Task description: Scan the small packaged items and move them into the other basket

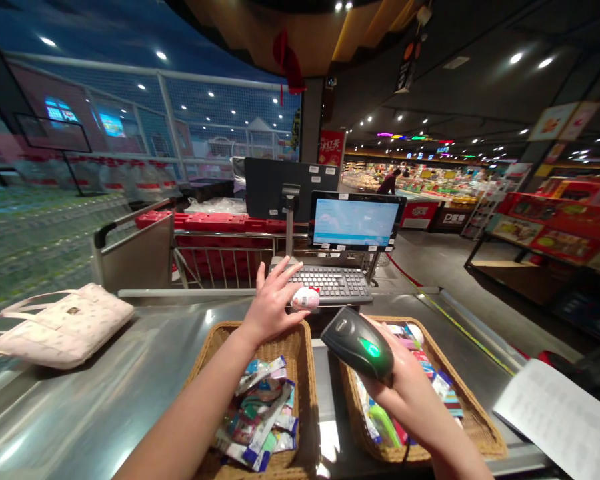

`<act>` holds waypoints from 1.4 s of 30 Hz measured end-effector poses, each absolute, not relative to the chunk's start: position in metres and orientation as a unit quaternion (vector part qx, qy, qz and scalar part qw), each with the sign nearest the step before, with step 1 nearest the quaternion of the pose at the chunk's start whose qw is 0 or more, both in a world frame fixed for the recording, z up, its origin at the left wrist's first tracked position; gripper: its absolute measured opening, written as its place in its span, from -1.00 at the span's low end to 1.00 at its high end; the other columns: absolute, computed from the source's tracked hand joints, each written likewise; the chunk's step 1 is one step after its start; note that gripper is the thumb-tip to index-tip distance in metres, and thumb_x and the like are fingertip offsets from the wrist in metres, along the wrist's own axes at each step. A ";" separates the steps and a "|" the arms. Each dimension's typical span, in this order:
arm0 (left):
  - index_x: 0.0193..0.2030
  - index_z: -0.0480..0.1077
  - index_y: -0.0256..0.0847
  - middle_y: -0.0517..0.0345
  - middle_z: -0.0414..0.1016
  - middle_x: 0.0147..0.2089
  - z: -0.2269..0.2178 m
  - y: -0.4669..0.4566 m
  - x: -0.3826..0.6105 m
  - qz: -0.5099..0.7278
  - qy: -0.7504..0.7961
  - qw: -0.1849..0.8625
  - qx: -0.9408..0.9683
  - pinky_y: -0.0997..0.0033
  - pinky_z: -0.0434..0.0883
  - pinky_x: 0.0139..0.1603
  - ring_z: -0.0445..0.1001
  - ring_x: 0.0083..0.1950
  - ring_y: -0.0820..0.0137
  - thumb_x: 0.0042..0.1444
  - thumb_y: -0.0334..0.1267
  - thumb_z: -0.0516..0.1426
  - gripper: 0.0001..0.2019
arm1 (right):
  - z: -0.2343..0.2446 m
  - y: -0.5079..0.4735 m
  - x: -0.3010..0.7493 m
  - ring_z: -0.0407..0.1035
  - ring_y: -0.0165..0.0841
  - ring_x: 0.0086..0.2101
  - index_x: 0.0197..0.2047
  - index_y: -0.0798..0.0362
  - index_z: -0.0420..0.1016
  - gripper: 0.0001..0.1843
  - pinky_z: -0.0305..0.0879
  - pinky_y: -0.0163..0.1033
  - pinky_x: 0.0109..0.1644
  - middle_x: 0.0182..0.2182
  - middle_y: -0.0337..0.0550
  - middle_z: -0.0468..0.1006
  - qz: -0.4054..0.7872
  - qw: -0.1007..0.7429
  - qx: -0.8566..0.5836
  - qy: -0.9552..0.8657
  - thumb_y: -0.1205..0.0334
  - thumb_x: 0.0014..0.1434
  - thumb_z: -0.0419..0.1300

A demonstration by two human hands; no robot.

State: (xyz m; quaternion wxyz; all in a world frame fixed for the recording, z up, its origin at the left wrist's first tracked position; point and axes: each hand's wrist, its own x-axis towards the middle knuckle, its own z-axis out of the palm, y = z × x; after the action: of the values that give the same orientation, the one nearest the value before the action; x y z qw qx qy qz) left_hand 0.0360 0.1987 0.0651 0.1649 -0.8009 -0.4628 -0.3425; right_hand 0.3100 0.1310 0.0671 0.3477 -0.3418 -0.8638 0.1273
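My right hand (pixel 393 363) grips a black barcode scanner (pixel 357 340) with a lit green light on top, its head angled up and left above the right wicker basket (pixel 480 427). Between the thumb and fingers of my left hand (pixel 275 297) is a small white rounded package (pixel 305 298) with red marks. Its other fingers stretch toward the left end of the black keyboard (pixel 335 281). Under my left forearm, the left wicker basket (pixel 305 380) holds several small wrapped items (pixel 265 413). More colourful packages (pixel 385 427) lie in the right basket, partly hidden by my right arm.
A lit monitor (pixel 355 220) stands behind the keyboard, beside a dark screen's back (pixel 280 187). A pale handbag (pixel 65 327) lies on the metal counter (pixel 155 353) at left. White paper (pixel 560 413) rests at right. A metal cart (pixel 230 260) stands beyond the counter.
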 end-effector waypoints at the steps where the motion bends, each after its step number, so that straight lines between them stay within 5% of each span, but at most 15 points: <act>1: -0.13 0.50 -0.14 -0.04 0.28 0.35 0.065 0.198 0.035 -0.342 -0.463 0.165 -0.801 -0.30 -0.27 0.42 0.07 0.44 -0.02 0.03 -0.09 0.25 -0.71 | 0.067 0.131 0.309 0.16 -0.11 0.28 0.29 -0.07 0.23 -0.31 0.15 0.10 0.33 0.25 -0.04 0.34 0.130 0.347 -0.341 -0.864 0.45 0.07 0.09; 26: -0.12 0.49 -0.13 -0.05 0.28 0.35 0.041 0.185 0.006 -0.326 -0.497 0.135 -0.793 -0.37 -0.23 0.40 0.06 0.44 -0.03 0.00 -0.10 0.28 -0.70 | 0.049 0.135 0.293 0.16 -0.08 0.28 0.20 0.00 0.31 -0.39 0.17 0.10 0.33 0.21 0.02 0.37 0.158 0.341 -0.374 -0.848 0.42 0.05 0.13; 42: -0.11 0.48 -0.14 -0.09 0.24 0.37 -0.021 0.166 -0.026 -0.257 -0.541 0.030 -0.800 -0.47 -0.25 0.35 0.01 0.45 -0.04 -0.02 -0.17 0.29 -0.69 | 0.042 0.138 0.275 0.21 -0.07 0.25 0.18 0.01 0.35 -0.44 0.19 0.12 0.31 0.18 0.03 0.42 0.190 0.315 -0.376 -0.851 0.39 0.07 0.15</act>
State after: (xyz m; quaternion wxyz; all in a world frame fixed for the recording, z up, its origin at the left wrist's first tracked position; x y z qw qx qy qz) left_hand -0.0258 0.1657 -0.0210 0.0299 -0.8002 -0.5409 -0.2572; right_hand 0.2748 0.1377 0.0425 0.3146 -0.3759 -0.8508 0.1896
